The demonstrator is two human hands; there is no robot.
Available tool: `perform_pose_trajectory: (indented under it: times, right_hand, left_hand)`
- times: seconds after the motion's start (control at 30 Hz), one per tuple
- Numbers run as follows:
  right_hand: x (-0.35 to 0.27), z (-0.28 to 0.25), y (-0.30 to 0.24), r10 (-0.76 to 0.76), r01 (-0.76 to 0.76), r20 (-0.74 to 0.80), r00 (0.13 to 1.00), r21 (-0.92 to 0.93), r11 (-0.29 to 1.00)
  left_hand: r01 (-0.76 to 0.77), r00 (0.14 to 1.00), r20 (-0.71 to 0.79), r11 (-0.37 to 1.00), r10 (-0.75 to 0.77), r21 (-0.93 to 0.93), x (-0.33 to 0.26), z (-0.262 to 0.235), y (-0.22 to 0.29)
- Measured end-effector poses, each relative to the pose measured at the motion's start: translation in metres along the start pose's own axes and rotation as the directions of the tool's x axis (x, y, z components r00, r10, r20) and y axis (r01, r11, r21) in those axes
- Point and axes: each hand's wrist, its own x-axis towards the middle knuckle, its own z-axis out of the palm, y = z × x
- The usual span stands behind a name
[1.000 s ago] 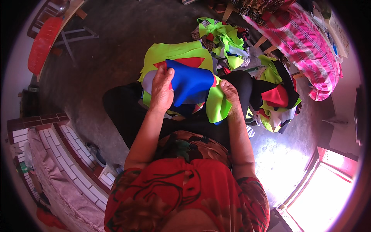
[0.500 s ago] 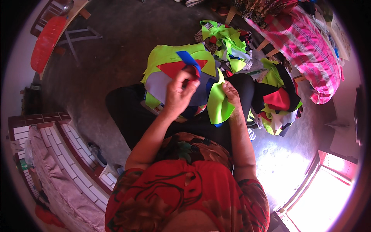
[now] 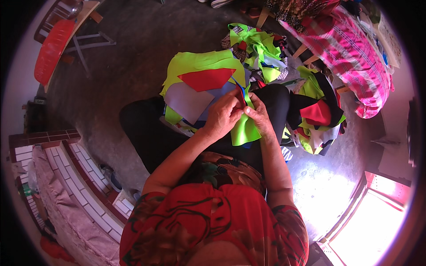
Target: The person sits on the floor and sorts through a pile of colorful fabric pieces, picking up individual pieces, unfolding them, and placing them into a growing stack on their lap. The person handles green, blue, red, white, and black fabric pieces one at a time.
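Observation:
My two hands meet above my lap. In my right hand a lime-green fabric piece is pinched near its top and hangs down. My left hand is closed on a small fabric scrap, its blue and dark red edge showing beside the lime piece. The left fingertips press close to the right thumb. Just beyond lies a heap of cut fabric: a lime-green sheet, a red piece and a pale grey piece.
Another pile of lime and checked scraps lies on the floor ahead. To the right of my knee is a mixed scrap pile. Pink plaid cloth drapes over furniture at far right. A red plastic object stands at upper left.
My left hand has moved right and down from above the heap, bringing its blue and red scrap against the lime piece. My right hand has shifted slightly left.

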Motion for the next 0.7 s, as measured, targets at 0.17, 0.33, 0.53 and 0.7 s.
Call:
perform_pose_trajectory:
  times: [0.17,0.33,0.53,0.7]
  right_hand:
    - [0.003,-0.007,0.004,0.021,-0.021,-0.036,0.999,-0.002,1.0]
    - [0.005,-0.017,0.013,0.05,-0.049,-0.049,0.998,0.018,0.999]
    - [0.002,-0.002,0.005,0.025,-0.036,-0.088,0.996,-0.128,0.991]
    - [0.002,-0.008,0.005,0.093,-0.105,-0.093,0.991,-0.13,0.986]
  left_hand:
    - [0.094,0.991,0.097,0.994,-0.089,-0.047,-0.002,-0.004,0.005]
    - [0.171,0.976,0.157,0.979,-0.152,-0.115,-0.005,-0.007,0.003]
    - [0.19,0.976,0.127,0.976,-0.176,-0.109,-0.006,-0.009,0.004]
    - [0.223,0.963,0.184,0.965,-0.196,-0.139,-0.01,-0.01,-0.003]
